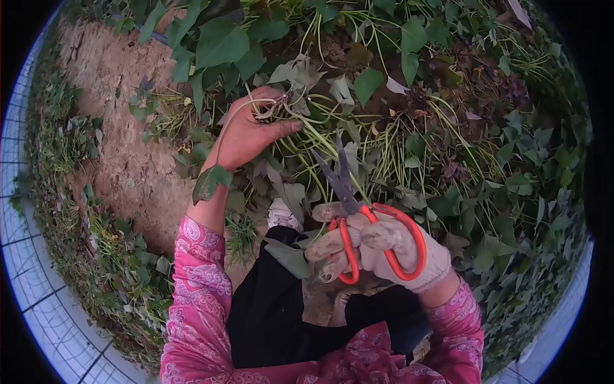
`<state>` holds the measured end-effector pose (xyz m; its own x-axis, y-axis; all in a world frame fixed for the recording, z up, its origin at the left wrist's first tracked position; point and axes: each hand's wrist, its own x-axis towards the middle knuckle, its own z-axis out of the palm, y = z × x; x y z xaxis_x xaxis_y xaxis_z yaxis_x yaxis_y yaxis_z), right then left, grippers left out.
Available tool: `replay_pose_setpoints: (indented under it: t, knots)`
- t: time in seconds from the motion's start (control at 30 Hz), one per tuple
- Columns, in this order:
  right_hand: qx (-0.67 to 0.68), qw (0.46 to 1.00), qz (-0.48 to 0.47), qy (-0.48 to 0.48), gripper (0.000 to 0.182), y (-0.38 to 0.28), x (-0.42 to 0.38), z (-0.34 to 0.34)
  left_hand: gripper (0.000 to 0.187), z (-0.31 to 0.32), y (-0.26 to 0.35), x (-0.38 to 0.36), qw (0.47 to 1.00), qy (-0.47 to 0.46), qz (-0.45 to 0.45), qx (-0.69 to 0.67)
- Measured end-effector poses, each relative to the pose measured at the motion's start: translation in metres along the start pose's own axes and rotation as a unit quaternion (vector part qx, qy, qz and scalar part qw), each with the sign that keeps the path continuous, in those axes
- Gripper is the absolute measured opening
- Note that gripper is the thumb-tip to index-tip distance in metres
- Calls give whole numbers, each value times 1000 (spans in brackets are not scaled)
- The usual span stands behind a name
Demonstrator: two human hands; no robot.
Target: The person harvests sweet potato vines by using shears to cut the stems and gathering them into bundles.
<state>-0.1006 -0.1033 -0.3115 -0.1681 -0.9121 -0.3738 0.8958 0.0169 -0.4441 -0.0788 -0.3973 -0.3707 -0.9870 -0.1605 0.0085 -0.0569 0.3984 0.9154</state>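
Observation:
My bare left hand [246, 136] reaches into the leafy vines, thumb and fingers curled around several pale green vine stems [314, 133]. From this bunch a long stem trails back over my wrist, ending in a green leaf [212, 182]. In a soiled white knit glove, my right hand [400, 246] grips scissors [345, 198] with orange-red handles. Their dark blades stand apart and point up toward the stems, the tips close to them in this view. Below the scissors, a large leaf [289, 257] overlaps my dark trousers.
Dense vines [409, 153] with cut-looking stems and broad leaves spread ahead and to the right. A strip of bare brown soil [121, 121] runs along the left. My shoe [284, 216] stands among the leaves just below my left hand. Pale gridded sheeting [45, 320] borders the left edge.

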Motion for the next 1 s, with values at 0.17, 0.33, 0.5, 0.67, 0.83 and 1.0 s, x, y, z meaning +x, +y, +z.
replay_pose_setpoints:
  t: [0.17, 0.33, 0.5, 0.67, 0.83, 1.0]
  knots:
    - [-91, 996, 17, -15, 34, 6, 43, -7, 31, -3, 0, -12, 999, -25, 5, 19]
    - [217, 973, 73, 13, 36, 21, 62, -14, 32, 2, -2, -22, 996, -3, 90, 24]
    - [-97, 989, 35, 106, 28, 17, 79, -17, 30, -3, -2, -32, 989, -34, 128, 61]
    - [-268, 957, -21, 105, 23, 14, 63, -6, 29, -32, -17, -73, 991, 39, -39, -120]
    - [-409, 910, 45, 50, 41, 5, 23, -5, 55, -137, -105, -186, 835, 309, -31, -454]
    - [-340, 929, 27, 144, 55, -18, -24, -18, 60, -178, -28, -209, 843, 209, -6, -496]
